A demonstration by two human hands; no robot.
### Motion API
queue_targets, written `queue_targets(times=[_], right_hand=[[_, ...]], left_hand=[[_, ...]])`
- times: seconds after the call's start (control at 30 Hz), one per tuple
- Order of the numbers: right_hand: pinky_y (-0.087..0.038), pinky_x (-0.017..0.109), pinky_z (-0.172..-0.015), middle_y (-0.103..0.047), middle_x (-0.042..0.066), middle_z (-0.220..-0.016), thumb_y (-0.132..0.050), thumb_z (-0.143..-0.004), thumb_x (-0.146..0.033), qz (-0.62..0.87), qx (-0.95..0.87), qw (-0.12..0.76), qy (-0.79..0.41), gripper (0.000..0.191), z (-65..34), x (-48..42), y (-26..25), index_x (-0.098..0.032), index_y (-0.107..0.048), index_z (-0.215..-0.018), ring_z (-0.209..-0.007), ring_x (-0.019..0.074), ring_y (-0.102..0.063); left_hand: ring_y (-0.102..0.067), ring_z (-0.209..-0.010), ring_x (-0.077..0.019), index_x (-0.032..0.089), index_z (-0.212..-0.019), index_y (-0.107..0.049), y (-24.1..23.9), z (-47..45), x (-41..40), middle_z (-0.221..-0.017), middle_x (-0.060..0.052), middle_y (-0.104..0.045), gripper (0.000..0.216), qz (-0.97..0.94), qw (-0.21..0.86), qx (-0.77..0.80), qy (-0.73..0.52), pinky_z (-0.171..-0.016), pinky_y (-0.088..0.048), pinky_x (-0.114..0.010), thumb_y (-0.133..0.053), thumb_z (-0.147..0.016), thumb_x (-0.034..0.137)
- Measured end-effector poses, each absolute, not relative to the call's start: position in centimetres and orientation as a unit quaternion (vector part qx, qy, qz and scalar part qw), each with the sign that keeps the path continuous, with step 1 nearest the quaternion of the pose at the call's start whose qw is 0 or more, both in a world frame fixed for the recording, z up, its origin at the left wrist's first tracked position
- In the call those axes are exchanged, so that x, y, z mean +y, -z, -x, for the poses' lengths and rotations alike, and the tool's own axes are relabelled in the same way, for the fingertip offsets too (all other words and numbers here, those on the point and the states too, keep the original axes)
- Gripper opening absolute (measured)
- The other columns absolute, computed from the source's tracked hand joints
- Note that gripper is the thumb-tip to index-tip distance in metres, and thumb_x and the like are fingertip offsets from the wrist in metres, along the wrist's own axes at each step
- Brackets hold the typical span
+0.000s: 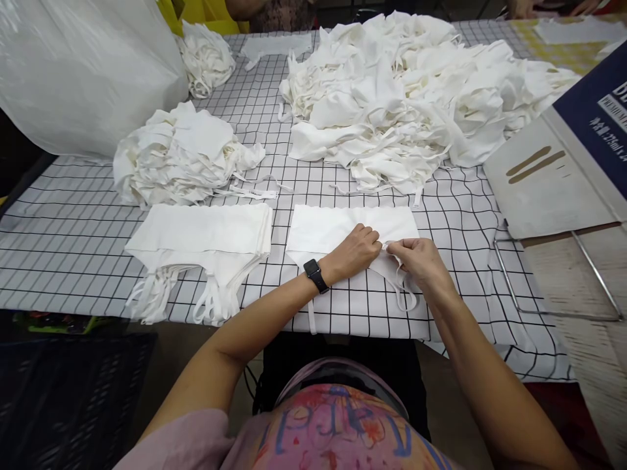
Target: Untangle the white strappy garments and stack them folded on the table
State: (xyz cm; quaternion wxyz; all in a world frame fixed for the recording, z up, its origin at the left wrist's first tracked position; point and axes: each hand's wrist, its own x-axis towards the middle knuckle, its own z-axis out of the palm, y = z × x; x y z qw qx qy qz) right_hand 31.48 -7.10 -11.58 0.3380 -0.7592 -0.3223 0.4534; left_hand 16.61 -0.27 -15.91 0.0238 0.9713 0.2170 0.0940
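Observation:
A white strappy camisole (321, 225) lies flat on the checked tablecloth in front of me, its straps pointing toward me. My left hand (356, 249), below a black watch, is closed over the lower edge of its body part; the fingertips are partly hidden. Close beside it, my right hand (417, 256) pinches the same edge near the base of a strap. That strap (405, 300) hangs in a loop under my right hand. To the left rests a neat stack of similar camisoles (210, 228), with their straps bunched at the near side.
A large heap of white garments (392, 85) covers the far side. Smaller piles (179, 153) sit at left, beside a big translucent plastic bag (88, 72). At right stands a cardboard box (553, 176) near a metal wire frame (509, 281). Parts of other people show beyond the table.

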Motion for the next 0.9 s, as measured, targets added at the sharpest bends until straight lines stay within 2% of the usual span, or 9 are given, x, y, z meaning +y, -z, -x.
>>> queue_targets(times=[0.13,0.2,0.3,0.37,0.47,0.73,0.83,0.9], right_hand=[[-0.014,0.023,-0.042,-0.03,-0.008,-0.047,-0.073,-0.071,-0.028,0.741,-0.299,0.364,-0.479,0.027,-31.9,-7.8,12.2,-0.018,-0.052,-0.057,-0.045,0.004,-0.021],[-0.015,0.022,-0.041,-0.04,-0.006,-0.049,-0.075,-0.073,-0.032,0.718,-0.289,0.381,-0.505,0.026,-32.0,-8.1,12.7,-0.016,-0.059,-0.06,-0.045,0.0037,-0.022],[-0.016,0.023,-0.04,-0.062,0.003,-0.061,-0.08,-0.072,-0.038,0.686,-0.264,0.406,-0.543,0.027,-32.1,-8.7,13.3,-0.014,-0.067,-0.072,-0.043,0.0028,-0.024],[-0.017,0.023,-0.039,-0.068,0.005,-0.065,-0.083,-0.07,-0.04,0.672,-0.25,0.417,-0.559,0.032,-32.0,-9.3,13.4,-0.013,-0.07,-0.083,-0.041,0.0027,-0.024],[-0.017,0.023,-0.04,-0.07,0.006,-0.064,-0.086,-0.069,-0.046,0.658,-0.255,0.404,-0.581,0.044,-31.9,-10.7,12.9,-0.012,-0.072,-0.094,-0.04,0.0026,-0.025],[-0.018,0.023,-0.044,-0.073,0.009,-0.076,-0.08,-0.076,-0.063,0.686,-0.293,0.326,-0.58,0.057,-32.1,-17.8,11.5,-0.011,-0.073,-0.099,-0.044,0.0027,-0.026],[-0.026,0.024,-0.046,-0.073,0.008,-0.081,-0.076,-0.079,-0.064,0.714,-0.301,0.319,-0.545,0.058,-32.1,-20.4,12.0,-0.013,-0.072,-0.107,-0.046,0.0052,-0.033],[-0.032,0.026,-0.049,-0.069,0.005,-0.076,-0.074,-0.083,-0.063,0.743,-0.327,0.31,-0.495,0.056,-32.0,-21.7,12.2,-0.016,-0.072,-0.113,-0.049,0.0089,-0.04]], left_hand=[[-0.054,-0.084,-0.021,0.014,-0.077,-0.064,16.3,-16.6,-0.3,-0.085,-0.009,-0.063,0.031,-0.967,0.042,0.229,-0.106,-0.082,-0.039,-0.035,-0.043,-0.097,0.003],[-0.054,-0.084,-0.0212,0.014,-0.077,-0.064,16.3,-16.6,-0.3,-0.086,-0.009,-0.063,0.03,-0.964,0.046,0.237,-0.106,-0.081,-0.039,-0.035,-0.044,-0.097,0.004],[-0.055,-0.085,-0.0215,0.014,-0.079,-0.065,16.4,-16.6,-0.5,-0.087,-0.009,-0.064,0.03,-0.962,0.048,0.246,-0.108,-0.08,-0.038,-0.035,-0.044,-0.098,0.005],[-0.055,-0.086,-0.0214,0.014,-0.081,-0.066,16.5,-16.6,-0.6,-0.089,-0.009,-0.065,0.029,-0.96,0.046,0.252,-0.114,-0.08,-0.037,-0.035,-0.044,-0.099,0.007],[-0.055,-0.086,-0.0215,0.014,-0.082,-0.067,16.6,-16.5,-0.8,-0.089,-0.009,-0.065,0.028,-0.956,0.041,0.265,-0.12,-0.078,-0.036,-0.036,-0.045,-0.099,0.008],[-0.058,-0.093,-0.0235,0.013,-0.088,-0.07,16.0,-16.9,-1.0,-0.094,-0.011,-0.067,0.029,-0.953,0.029,0.287,-0.094,-0.081,-0.036,-0.038,-0.044,-0.097,0.004],[-0.059,-0.097,-0.0245,0.012,-0.089,-0.07,15.4,-16.9,-1.4,-0.1,-0.012,-0.068,0.028,-0.949,0.044,0.299,-0.087,-0.084,-0.038,-0.039,-0.044,-0.098,0.006],[-0.059,-0.1,-0.0248,0.013,-0.095,-0.071,15.0,-16.5,-1.8,-0.105,-0.012,-0.068,0.024,-0.948,0.069,0.298,-0.092,-0.086,-0.04,-0.04,-0.047,-0.099,0.011]])
